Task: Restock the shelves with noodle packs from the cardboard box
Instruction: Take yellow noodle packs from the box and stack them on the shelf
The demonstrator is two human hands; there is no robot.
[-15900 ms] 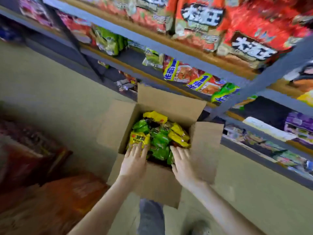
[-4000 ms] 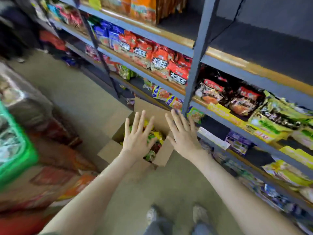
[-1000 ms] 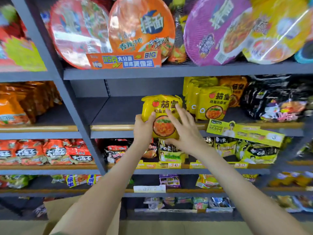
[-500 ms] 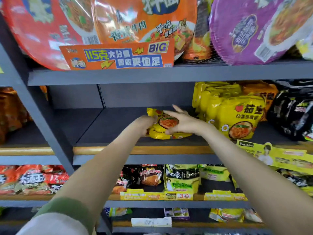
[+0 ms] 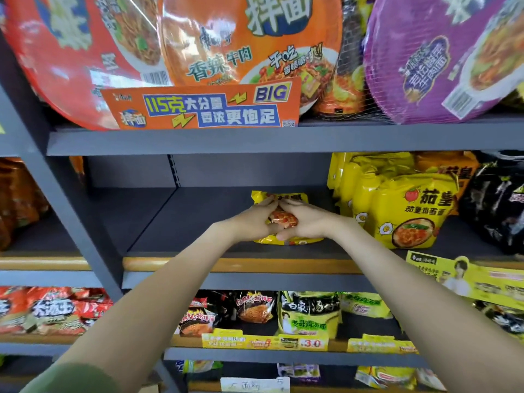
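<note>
A yellow noodle pack (image 5: 283, 198) lies tilted on the dark middle shelf (image 5: 170, 222), left of a row of matching yellow packs (image 5: 411, 211). My left hand (image 5: 252, 222) holds its left side and my right hand (image 5: 307, 222) its right side, fingers over the top and thumbs at the front edge. The fingertips of both hands meet over the pack's middle and hide most of it. The cardboard box is out of view.
Big noodle bowls (image 5: 241, 52) fill the shelf above. Black packs (image 5: 499, 199) stand at the far right, orange packs (image 5: 17, 199) beyond the grey upright post (image 5: 71, 211). Bare shelf board spreads left of the pack. More packs (image 5: 309, 313) line the shelf below.
Both hands have carried the yellow pack from in front of the shelf edge onto the shelf and pushed it deeper. My view has moved closer to the shelf.
</note>
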